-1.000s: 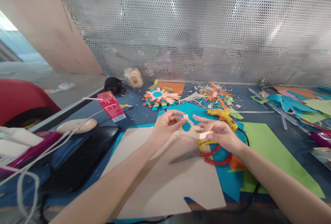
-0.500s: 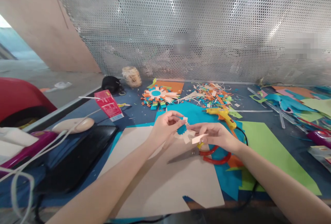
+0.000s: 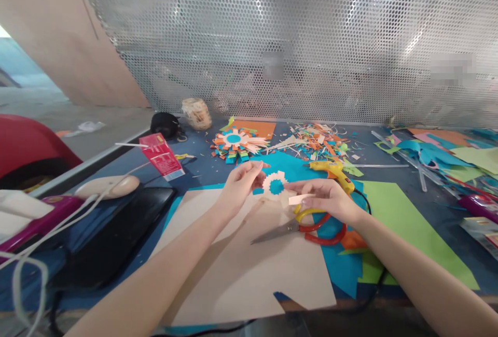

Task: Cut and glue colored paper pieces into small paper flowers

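Observation:
My right hand (image 3: 326, 199) pinches a cream paper ring with fringed tabs (image 3: 275, 187) and also carries a small cream paper strip (image 3: 300, 198) between its fingers. Just left of the ring, my left hand (image 3: 240, 184) hovers with its fingers slightly curled and apart, fingertips close to the ring's edge. Both hands are above a large cream sheet (image 3: 241, 269) and a blue sheet (image 3: 290, 166). Red-and-yellow handled scissors (image 3: 307, 225) lie shut under my right hand.
A yellow glue gun (image 3: 335, 171) lies behind my right hand. A layered paper flower (image 3: 235, 145), scrap pile (image 3: 317, 142), green sheet (image 3: 404, 228), red carton (image 3: 161, 156), black pad (image 3: 116, 233) and perforated metal screen (image 3: 295, 41) surround the work spot.
The ring went from held between both hands, folded, to flat and upright in my right hand. My left hand let go and drew slightly left and up.

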Action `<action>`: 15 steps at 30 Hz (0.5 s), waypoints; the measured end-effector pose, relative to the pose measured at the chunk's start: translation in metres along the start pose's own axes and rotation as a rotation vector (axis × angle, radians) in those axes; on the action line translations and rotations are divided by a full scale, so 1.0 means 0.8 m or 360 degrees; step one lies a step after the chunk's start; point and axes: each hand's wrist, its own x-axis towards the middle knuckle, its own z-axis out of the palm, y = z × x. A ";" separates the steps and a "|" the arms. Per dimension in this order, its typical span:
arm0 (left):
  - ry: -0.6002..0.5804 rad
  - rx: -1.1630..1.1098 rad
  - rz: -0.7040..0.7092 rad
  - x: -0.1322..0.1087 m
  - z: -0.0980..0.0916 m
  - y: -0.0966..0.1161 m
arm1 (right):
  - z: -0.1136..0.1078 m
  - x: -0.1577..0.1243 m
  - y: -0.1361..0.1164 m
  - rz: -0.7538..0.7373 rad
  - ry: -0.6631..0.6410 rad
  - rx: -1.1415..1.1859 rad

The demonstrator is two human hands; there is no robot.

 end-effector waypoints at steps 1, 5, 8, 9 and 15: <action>0.0000 -0.0057 0.0037 0.001 -0.001 0.002 | -0.002 0.001 0.001 -0.0019 0.0019 0.0000; 0.0097 -0.0244 0.0175 0.007 -0.006 0.009 | -0.009 0.005 0.003 -0.0085 0.0130 -0.0063; 0.0283 -0.0465 0.0202 0.012 -0.009 0.012 | -0.013 0.007 0.005 -0.0080 0.0207 -0.0103; 0.0340 -0.0531 0.0202 0.014 -0.010 0.014 | -0.013 0.007 0.005 -0.0075 0.0220 -0.0107; 0.0613 -0.0950 0.0260 0.019 -0.023 0.061 | -0.016 0.008 0.009 -0.0089 0.0242 -0.0060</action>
